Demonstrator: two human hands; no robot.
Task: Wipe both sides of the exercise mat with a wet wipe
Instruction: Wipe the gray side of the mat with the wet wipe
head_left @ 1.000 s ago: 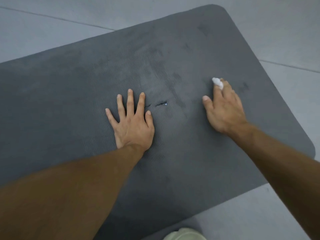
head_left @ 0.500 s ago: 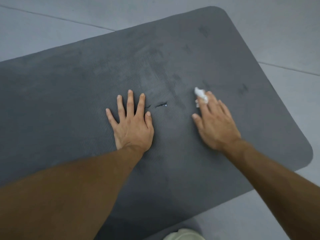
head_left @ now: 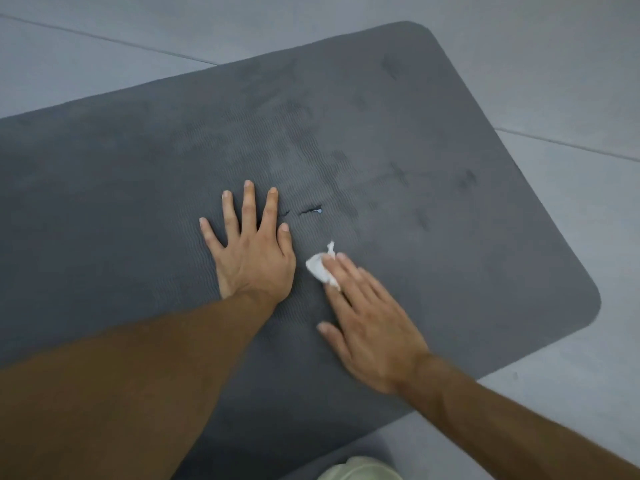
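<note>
The dark grey exercise mat [head_left: 450, 271] lies flat on the floor and fills most of the view, its rounded end to the right. My left hand [head_left: 251, 252] rests flat on the mat with fingers spread. Just to its right, my right hand [head_left: 367, 323] presses a small crumpled white wet wipe [head_left: 320, 268] onto the mat under straight fingers. A small tear [head_left: 310, 210] marks the mat above the wipe, and darker damp streaks run across the surface to the right.
Pale grey floor tiles [head_left: 571, 81] surround the mat, with seams at the upper left and right. A pale green rounded shape [head_left: 360, 469] shows at the bottom edge, below the mat.
My right hand has slid the wipe down and to the left across the mat, ending close to my left hand. The left hand has stayed put.
</note>
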